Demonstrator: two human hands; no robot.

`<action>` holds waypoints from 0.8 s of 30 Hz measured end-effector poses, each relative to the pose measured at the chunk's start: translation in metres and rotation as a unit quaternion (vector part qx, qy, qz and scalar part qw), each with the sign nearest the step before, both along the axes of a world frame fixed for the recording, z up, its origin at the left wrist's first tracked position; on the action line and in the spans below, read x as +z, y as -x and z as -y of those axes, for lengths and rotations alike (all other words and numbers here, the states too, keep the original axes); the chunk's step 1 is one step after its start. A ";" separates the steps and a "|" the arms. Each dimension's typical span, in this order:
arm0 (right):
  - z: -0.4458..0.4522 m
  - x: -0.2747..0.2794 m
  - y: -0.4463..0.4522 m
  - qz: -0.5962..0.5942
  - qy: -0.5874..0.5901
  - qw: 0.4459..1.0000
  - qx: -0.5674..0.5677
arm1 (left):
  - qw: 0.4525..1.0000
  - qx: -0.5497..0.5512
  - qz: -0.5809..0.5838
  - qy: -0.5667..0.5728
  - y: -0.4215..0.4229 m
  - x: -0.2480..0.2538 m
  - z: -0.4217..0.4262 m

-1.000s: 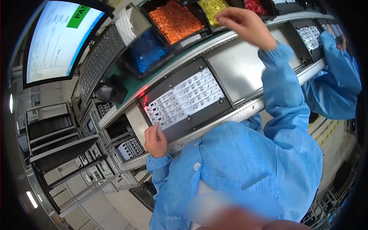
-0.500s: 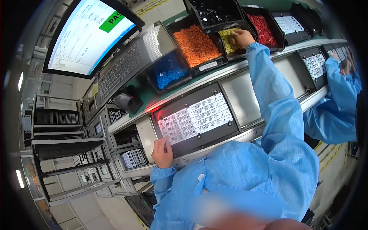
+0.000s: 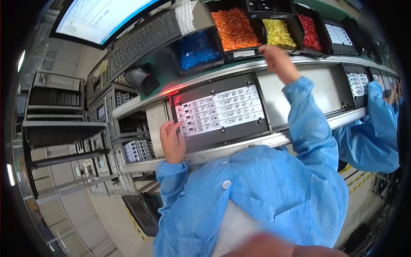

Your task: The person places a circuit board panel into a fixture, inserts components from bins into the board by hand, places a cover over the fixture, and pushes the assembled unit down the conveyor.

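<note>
My left hand (image 3: pixel 172 143) is at the left end of a white circuit board panel (image 3: pixel 220 110), its fingers slightly apart and the fingertips by the panel's edge. The panel, divided into several strips, lies in a black carrier frame (image 3: pixel 246 130). My right hand (image 3: pixel 280 64) is in the air just in front of a bin of yellow parts (image 3: pixel 279 33). Its fingertips are pinched together; anything between them is too small and blurred to make out.
Bins of orange parts (image 3: pixel 234 30), blue parts (image 3: pixel 198 55) and red parts (image 3: pixel 310 33) line the back. A mouse (image 3: pixel 139 77), keyboard (image 3: pixel 143 40) and monitor (image 3: pixel 102 19) stand at the left. Along the front runs a metal rail (image 3: pixel 239 147). A co-worker's blue sleeve (image 3: pixel 376 103) is at the right.
My right hand has come out of the yellow bin towards me. My left hand has loosened its curled fingers at the panel's left end. The view has shifted.
</note>
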State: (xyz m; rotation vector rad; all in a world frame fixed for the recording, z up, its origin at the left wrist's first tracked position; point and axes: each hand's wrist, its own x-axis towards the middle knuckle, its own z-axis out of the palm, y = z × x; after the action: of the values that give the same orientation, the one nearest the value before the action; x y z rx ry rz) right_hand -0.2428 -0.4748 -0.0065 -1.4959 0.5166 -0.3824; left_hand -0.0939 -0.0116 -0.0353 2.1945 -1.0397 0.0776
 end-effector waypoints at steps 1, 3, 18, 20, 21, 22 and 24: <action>-0.029 -0.012 -0.007 -0.021 0.093 0.994 0.053 | 1.000 0.006 -0.016 0.005 -0.001 0.000 0.000; -0.077 -0.034 -0.021 0.002 0.216 0.964 0.158 | 0.999 0.013 -0.049 0.017 -0.002 0.002 0.002; -0.168 -0.016 -0.035 -0.008 0.222 0.957 0.187 | 0.993 0.119 0.005 0.024 -0.023 -0.009 -0.032; -0.159 -0.021 -0.032 0.014 0.143 0.975 0.167 | 0.992 0.122 0.000 0.012 -0.023 -0.005 -0.033; -0.153 -0.026 -0.030 0.018 0.117 0.980 0.159 | 0.992 0.123 -0.003 0.006 -0.022 -0.003 -0.030; -0.148 -0.029 -0.027 0.021 0.092 0.984 0.150 | 0.994 0.108 0.001 0.024 -0.021 0.002 -0.023; -0.145 -0.029 -0.022 0.024 0.060 0.989 0.133 | 0.998 0.057 0.021 0.018 -0.015 0.012 -0.001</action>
State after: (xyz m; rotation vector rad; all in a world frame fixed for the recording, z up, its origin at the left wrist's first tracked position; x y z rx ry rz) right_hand -0.2208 -0.3294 -0.0356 -1.6434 0.2540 -0.2434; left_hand -0.0784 -0.0107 -0.0235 2.2271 -0.9273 0.1927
